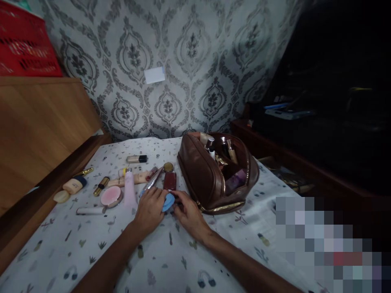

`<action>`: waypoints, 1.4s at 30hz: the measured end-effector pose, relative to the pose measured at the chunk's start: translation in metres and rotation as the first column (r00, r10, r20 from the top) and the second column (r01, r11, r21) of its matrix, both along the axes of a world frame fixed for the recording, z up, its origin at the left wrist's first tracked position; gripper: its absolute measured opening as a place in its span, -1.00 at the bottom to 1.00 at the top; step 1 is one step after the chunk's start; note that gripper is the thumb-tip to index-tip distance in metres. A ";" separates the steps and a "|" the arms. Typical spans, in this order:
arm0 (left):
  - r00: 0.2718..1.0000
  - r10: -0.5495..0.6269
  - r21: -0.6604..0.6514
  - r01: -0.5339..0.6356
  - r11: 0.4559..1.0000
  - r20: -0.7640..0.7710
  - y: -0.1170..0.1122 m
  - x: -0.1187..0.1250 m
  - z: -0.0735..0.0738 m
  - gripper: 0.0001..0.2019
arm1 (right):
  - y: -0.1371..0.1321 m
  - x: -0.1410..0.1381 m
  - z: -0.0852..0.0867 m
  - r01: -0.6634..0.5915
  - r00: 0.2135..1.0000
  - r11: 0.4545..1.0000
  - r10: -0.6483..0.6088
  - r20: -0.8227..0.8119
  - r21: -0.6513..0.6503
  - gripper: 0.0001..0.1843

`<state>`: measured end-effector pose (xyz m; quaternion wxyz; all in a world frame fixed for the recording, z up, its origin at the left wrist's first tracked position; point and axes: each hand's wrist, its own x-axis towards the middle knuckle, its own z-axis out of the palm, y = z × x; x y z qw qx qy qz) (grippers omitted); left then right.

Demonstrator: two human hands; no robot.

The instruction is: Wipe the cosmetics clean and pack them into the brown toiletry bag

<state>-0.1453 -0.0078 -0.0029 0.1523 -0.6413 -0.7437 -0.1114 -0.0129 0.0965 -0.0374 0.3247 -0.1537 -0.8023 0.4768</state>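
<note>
A white printed sheet lies under both hands. An open brown zip bag stands just beyond the right hand and almost touches its fingers, with bottles and tubes upright inside. The left hand is loosely curled, and its thumb and fingers close on a small blue sponge that sits between the two hands. The right hand lies flatter, its fingertips on the sponge's right edge; I cannot tell whether they grip it.

Just beyond the left hand lie a pink tube, a long beige tube and a dark red bottle. To the outer side of the left hand are a round pink compact, a white stick and, farther out, a gold lipstick.
</note>
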 end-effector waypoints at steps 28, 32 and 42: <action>0.999 -0.010 0.017 0.011 1.000 -0.037 -0.002 -0.002 0.000 -0.64 | -0.004 0.000 0.003 0.015 1.000 1.000 -0.015 0.019 0.000 -0.46; 0.999 -0.015 0.029 0.016 0.999 -0.037 -0.002 -0.001 0.000 -0.65 | -0.004 0.000 0.003 0.000 1.000 1.000 0.000 0.022 0.002 -0.45; 1.000 -0.003 -0.010 0.003 1.000 -0.011 -0.001 -0.002 0.000 -0.65 | -0.001 0.000 0.000 -0.008 1.000 1.000 0.007 0.014 0.024 -0.46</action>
